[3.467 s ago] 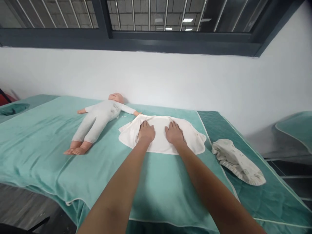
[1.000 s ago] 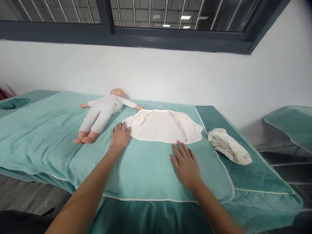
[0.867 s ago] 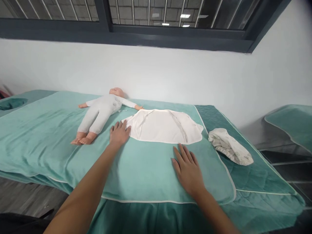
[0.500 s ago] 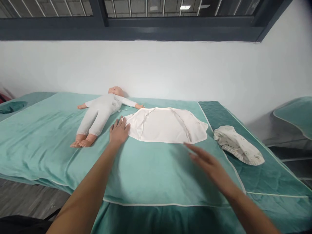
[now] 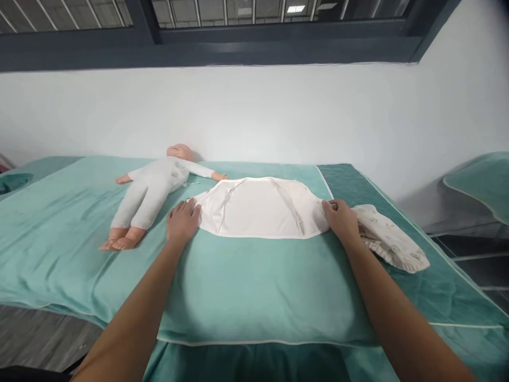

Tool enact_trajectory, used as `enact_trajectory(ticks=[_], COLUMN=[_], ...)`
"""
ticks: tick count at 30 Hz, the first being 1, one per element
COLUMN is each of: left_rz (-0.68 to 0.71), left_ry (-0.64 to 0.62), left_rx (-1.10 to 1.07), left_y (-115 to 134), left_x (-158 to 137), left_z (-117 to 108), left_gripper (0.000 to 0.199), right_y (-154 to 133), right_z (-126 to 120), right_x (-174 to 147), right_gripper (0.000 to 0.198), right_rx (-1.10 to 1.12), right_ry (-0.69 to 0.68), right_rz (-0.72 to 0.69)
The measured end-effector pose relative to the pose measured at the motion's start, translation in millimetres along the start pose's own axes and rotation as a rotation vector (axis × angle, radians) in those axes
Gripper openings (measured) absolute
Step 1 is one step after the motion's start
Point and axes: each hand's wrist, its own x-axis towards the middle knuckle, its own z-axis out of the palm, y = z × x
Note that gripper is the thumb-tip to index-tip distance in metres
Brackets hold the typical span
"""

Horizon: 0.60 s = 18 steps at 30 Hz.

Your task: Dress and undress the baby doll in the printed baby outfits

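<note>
A white baby garment (image 5: 258,209) lies flat and spread sideways on the green bed cover, its two ends narrowing. At its left end is my left hand (image 5: 183,218), fingers curled down on the tip and closed on the fabric. My right hand (image 5: 341,218) pinches the opposite end between thumb and fingers. Behind and left of the garment, a baby doll (image 5: 155,183) in a white suit lies on its back, arms spread; one doll hand is close to the garment's upper edge. A crumpled, patterned white cloth piece (image 5: 392,241) with a gathered edge rests beyond my right hand.
The green bed cover (image 5: 258,292) has pale piping and a darker quilted strip on the right. Against the back runs a white wall (image 5: 254,116) below a dark window frame (image 5: 278,50). Another green padded surface (image 5: 481,180) stands at the far right.
My right hand has moved up and to the right, from in front of the garment to its right end, and closed there. My left hand stays at the left end. The view has shifted slightly.
</note>
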Motion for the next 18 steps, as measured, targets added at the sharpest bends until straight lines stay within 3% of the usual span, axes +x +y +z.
enact_trajectory(ticks=[6, 12, 14, 18], left_rz=[0.001, 0.01, 0.01, 0.002], left_ry=[0.008, -0.006, -0.007, -0.007], left_rx=[-0.009, -0.012, -0.011, 0.002], left_y=[1, 2, 2, 4], left_x=[1, 1, 1, 0], left_z=[-1, -3, -4, -5], left_gripper=[0.049, 0.051, 0.051, 0.05], right_y=[0, 10, 12, 12], right_z=[9, 18, 16, 10], right_x=[22, 25, 25, 23], right_gripper=[0.04, 0.043, 0.041, 0.04], right_rx=[0.343, 0.63, 0.577, 0.218], right_ry=[0.06, 0.171, 0.205, 0.331], right_rz=[0.045, -0.025, -0.049, -0.105])
